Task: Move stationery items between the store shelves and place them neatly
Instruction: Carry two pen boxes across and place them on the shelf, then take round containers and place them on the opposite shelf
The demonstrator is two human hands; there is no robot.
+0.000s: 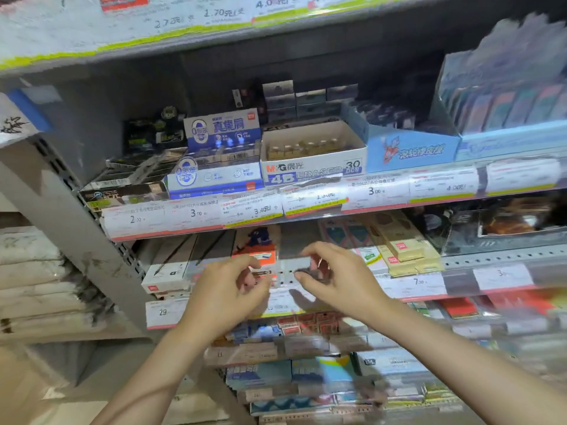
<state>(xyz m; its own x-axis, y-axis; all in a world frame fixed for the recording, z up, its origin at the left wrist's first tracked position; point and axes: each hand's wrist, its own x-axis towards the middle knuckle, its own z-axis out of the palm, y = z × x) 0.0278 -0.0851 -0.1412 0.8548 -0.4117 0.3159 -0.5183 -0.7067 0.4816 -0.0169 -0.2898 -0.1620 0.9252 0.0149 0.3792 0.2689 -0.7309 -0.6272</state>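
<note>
Store shelves w/ price tags; left hand (227, 286) and right hand (334, 277) hovering, fingers curled, pinching small blurred items, can't tell what; next: placing neatly on middle shelf (491, 259).

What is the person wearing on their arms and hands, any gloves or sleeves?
Nothing that shows. The left hand and right hand are bare, without gloves, rings or a watch, and both forearms are uncovered to the frame's lower edge, so no sleeve is visible.

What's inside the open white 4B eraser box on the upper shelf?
The 4B eraser box holds a row of small tan erasers along its front, with bare cardboard behind. Anything beneath them is hidden by the box's front wall.
</note>
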